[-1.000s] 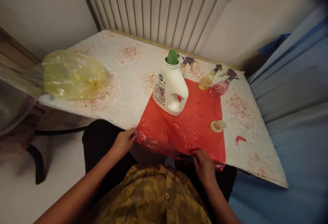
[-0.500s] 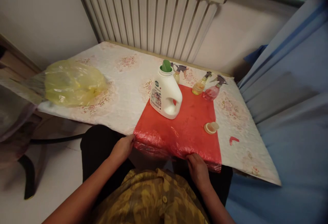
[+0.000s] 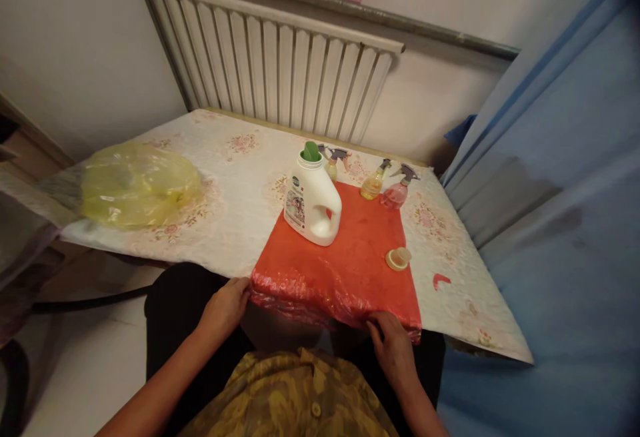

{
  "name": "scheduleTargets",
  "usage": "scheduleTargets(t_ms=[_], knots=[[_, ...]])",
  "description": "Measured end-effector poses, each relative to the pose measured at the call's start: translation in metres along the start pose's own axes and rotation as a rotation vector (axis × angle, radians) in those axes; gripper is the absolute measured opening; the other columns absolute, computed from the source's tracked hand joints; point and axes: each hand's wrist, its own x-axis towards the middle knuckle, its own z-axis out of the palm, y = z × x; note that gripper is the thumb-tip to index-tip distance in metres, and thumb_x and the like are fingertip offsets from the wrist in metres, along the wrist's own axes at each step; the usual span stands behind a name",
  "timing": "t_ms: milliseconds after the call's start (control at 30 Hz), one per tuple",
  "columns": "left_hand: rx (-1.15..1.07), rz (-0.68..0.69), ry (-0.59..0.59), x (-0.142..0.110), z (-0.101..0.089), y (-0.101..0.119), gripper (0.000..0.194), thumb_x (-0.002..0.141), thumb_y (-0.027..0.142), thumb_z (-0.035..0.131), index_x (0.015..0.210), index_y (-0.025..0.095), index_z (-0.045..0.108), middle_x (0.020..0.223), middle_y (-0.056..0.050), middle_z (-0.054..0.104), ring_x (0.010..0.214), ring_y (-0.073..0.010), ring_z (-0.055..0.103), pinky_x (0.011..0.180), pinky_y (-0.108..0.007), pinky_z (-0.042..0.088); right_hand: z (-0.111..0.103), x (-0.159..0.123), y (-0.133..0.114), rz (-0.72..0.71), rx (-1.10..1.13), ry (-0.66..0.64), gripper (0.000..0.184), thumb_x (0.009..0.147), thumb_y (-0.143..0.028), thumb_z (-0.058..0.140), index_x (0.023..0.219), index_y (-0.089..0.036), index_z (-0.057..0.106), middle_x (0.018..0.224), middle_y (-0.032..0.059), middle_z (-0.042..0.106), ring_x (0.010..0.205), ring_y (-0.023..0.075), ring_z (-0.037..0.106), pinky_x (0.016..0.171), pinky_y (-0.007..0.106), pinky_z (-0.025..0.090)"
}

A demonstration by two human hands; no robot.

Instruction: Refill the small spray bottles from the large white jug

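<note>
A stack of shiny red plastic bags [image 3: 360, 237] lies flat on the table, its near edge drooping over the front. My left hand [image 3: 223, 305] is closed on the left front corner, thumb and fingers pinching the plastic. Toward the right of the same edge, my right hand [image 3: 393, 345] grips the red plastic, its fingertips partly hidden. On the bags stands a white detergent jug [image 3: 311, 204], upright and uncapped, with a green spout [image 3: 311, 152] in its neck. Near the right side of the bags sits a pale translucent cap [image 3: 398, 259].
A yellow spray bottle [image 3: 373, 185] and a pink one [image 3: 396, 194] stand behind the bags; another sprayer [image 3: 339, 157] is partly behind the jug. A puffed yellow bag [image 3: 140, 187] lies left. A red scrap [image 3: 441, 281] lies right, near a blue curtain [image 3: 565, 210]. A radiator [image 3: 270, 67] lines the wall.
The view has tilted up, showing a pink note on the wall, and the scene sits slightly further left. Both hands keep their hold on the red plastic's front edge.
</note>
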Motion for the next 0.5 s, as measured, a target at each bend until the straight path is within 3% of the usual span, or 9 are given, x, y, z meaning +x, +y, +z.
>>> scheduleTargets(t_ms=[200, 300, 400, 500], knots=[[-0.045, 0.081, 0.065, 0.002, -0.004, 0.009, 0.016, 0.086, 0.022, 0.043, 0.088, 0.021, 0.059, 0.090, -0.006, 0.067, 0.086, -0.0223, 0.063, 0.078, -0.029, 0.044, 0.000, 0.005, 0.001, -0.012, 0.044, -0.056, 0.015, 0.080, -0.015, 0.052, 0.078, -0.022, 0.064, 0.077, 0.0043, 0.069, 0.071, 0.0215, 0.066, 0.064, 0.030, 0.052], [-0.116, 0.131, 0.054, 0.007, -0.005, 0.017, 0.017, 0.084, 0.023, 0.043, 0.087, 0.022, 0.060, 0.083, -0.003, 0.067, 0.079, -0.0211, 0.063, 0.074, -0.028, 0.044, -0.009, 0.017, -0.002, 0.006, 0.110, -0.053, 0.016, 0.083, -0.017, 0.049, 0.080, -0.023, 0.065, 0.074, 0.0027, 0.070, 0.067, 0.0197, 0.067, 0.060, 0.027, 0.052], [-0.227, 0.145, 0.035, 0.014, -0.007, 0.027, 0.016, 0.083, 0.026, 0.044, 0.080, 0.023, 0.060, 0.076, -0.001, 0.067, 0.074, -0.0207, 0.062, 0.071, -0.028, 0.044, -0.025, 0.045, -0.005, 0.055, 0.219, 0.011, 0.015, 0.084, -0.023, 0.051, 0.084, -0.021, 0.066, 0.077, 0.0044, 0.071, 0.069, 0.0208, 0.067, 0.063, 0.029, 0.051], [-0.326, 0.133, 0.050, 0.022, -0.008, 0.036, 0.017, 0.083, 0.031, 0.044, 0.078, 0.023, 0.059, 0.077, -0.001, 0.068, 0.076, -0.0222, 0.063, 0.074, -0.030, 0.045, -0.038, 0.091, -0.006, 0.048, 0.271, 0.066, 0.015, 0.082, -0.025, 0.053, 0.080, -0.020, 0.067, 0.074, 0.0040, 0.071, 0.065, 0.0202, 0.065, 0.061, 0.029, 0.050]])
